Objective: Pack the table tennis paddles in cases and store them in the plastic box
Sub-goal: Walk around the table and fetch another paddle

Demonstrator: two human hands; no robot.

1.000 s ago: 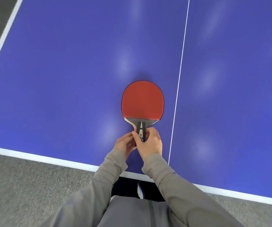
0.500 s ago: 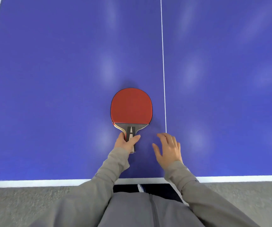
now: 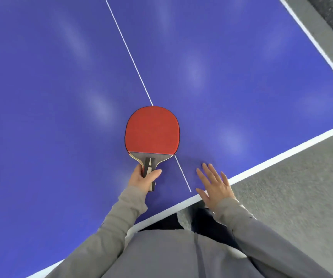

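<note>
A table tennis paddle [image 3: 152, 130] with a red rubber face and a dark wooden handle is over the blue table, blade pointing away from me. My left hand [image 3: 144, 178] is closed around its handle. My right hand [image 3: 214, 184] hovers to the right of it near the table's near edge, fingers spread, holding nothing. No case and no plastic box are in view.
The blue table tennis table [image 3: 61, 87] fills most of the view, with a white centre line [image 3: 129, 51] and white edge lines. Grey carpet floor [image 3: 302, 187] lies to the right and below. My grey jacket fills the bottom.
My right hand let go of the handle and moved right, fingers spread. The left hand keeps the paddle. My view has swung to the right, so the table's corner and floor show.
</note>
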